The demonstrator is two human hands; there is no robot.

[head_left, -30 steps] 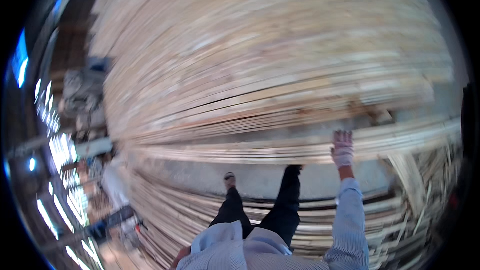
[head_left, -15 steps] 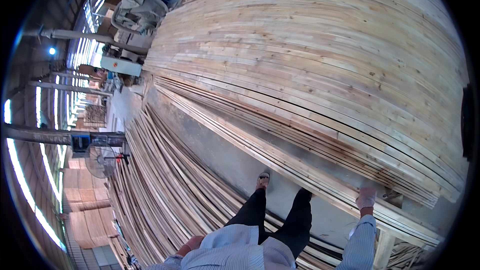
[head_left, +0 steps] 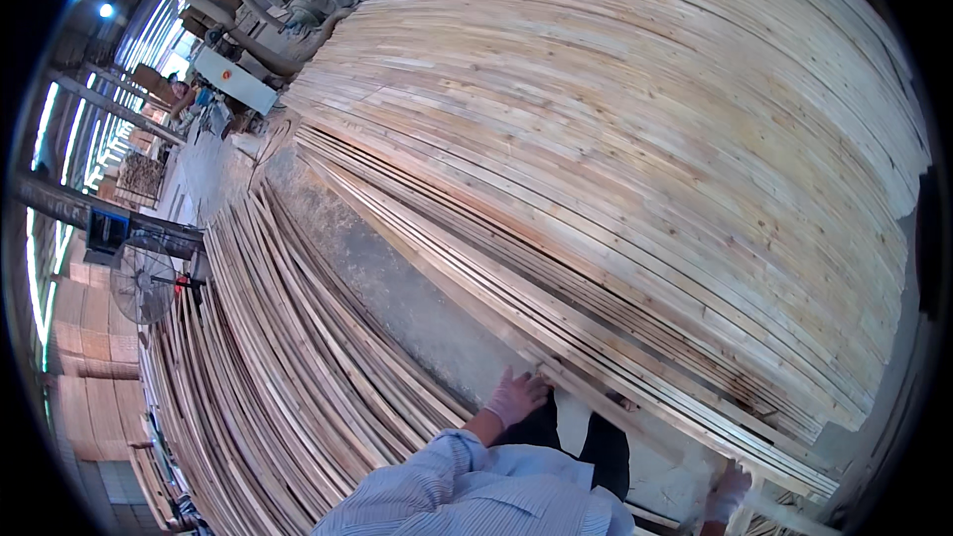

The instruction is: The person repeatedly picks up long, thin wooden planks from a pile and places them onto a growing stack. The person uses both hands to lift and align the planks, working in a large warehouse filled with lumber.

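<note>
My left hand (head_left: pixel 518 397), in a pale glove, is in front of my body with its fingers spread. Just beyond its fingertips runs a pale wooden strip (head_left: pixel 586 389), blurred along its near part; whether the hand touches it I cannot make out. Low on the right is my gloved right hand (head_left: pixel 728 492), smeared by motion, near the near end of a row of long wooden strips (head_left: pixel 635 367). Its fingers are too blurred to read. Beyond these strips spreads a wide layer of jointed pale boards (head_left: pixel 615 139).
A large pile of long thin strips (head_left: pixel 298 337) lies on the floor at my left. Between it and the strip row is bare grey floor (head_left: pixel 397 288). A standing fan (head_left: pixel 144 283), a post (head_left: pixel 60 201) and a pale machine cabinet (head_left: pixel 234 79) stand farther left.
My left hand has come forward from my side, fingers spread. My right hand has moved back toward me along the strips. One strip now lies apart, blurred, and the view has turned.
</note>
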